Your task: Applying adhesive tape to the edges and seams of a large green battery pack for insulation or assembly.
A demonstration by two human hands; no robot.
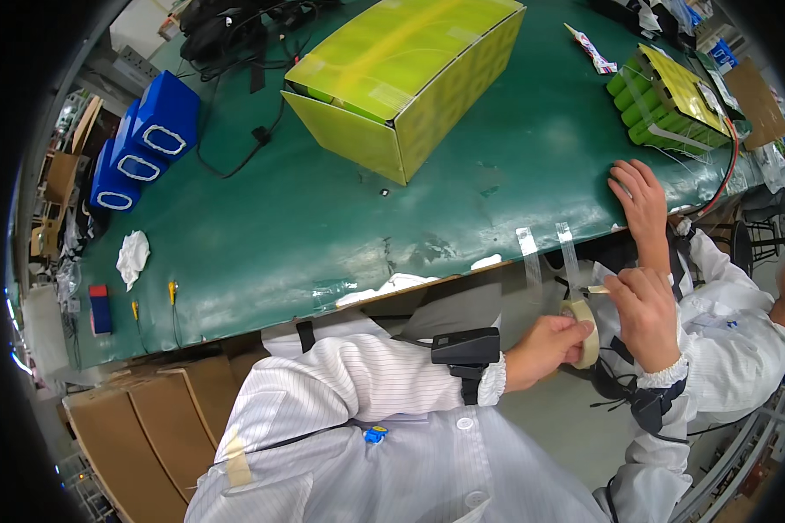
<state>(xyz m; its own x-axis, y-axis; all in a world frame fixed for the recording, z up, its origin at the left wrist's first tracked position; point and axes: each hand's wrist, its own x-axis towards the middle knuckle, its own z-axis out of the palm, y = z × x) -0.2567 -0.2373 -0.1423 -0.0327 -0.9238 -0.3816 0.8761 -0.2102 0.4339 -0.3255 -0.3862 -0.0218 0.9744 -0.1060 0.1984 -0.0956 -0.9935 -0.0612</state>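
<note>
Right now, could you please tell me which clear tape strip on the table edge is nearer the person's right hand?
The right strip; the left strip lies farther from the right hand.

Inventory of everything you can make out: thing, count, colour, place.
Table: 1, green, across the view
Large box: 1, yellow-green, table's far middle
Cell pack: 1, green and yellow, table right
Blue units: 3, blue, table left
Crumpled white piece: 1, white, table left
Yellow-tipped leads: 2, near left corner
Block: 1, red and blue, left corner
Tape strips: 2, clear, near edge
Cardboard boxes: several, brown, lower left
Co-worker: 1, white clothing, right
Tape roll: 1, cream, in left hand
Left hand: 1, bare, lower centre
Right hand: 1, bare, right of roll, pinching pale strip
</note>
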